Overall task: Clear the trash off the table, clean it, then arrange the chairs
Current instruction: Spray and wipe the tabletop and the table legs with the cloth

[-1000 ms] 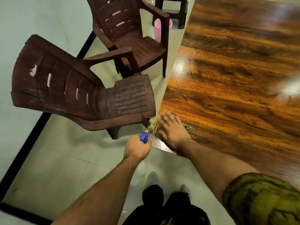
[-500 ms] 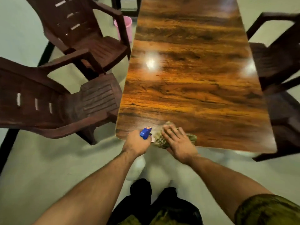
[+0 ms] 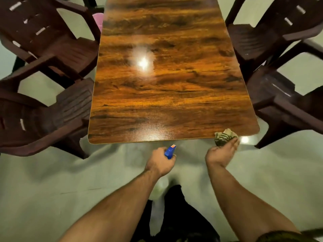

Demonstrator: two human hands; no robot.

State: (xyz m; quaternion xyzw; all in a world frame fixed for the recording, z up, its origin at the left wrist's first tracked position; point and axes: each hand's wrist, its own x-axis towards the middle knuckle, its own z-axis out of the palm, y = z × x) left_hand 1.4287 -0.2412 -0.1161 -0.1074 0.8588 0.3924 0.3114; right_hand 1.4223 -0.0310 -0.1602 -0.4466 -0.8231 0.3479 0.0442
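A glossy wooden table is seen from its near end, flanked by dark brown plastic chairs on both sides. A blue-topped spray bottle is gripped by the left hand, while a crumpled patterned cloth is held by the right hand at the near right corner.

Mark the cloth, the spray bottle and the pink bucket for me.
cloth (image 3: pixel 224 137): head view, on its striped bunched middle.
spray bottle (image 3: pixel 169 151): head view, on its blue trigger head.
pink bucket (image 3: pixel 98 20): head view, on its visible pink wall.
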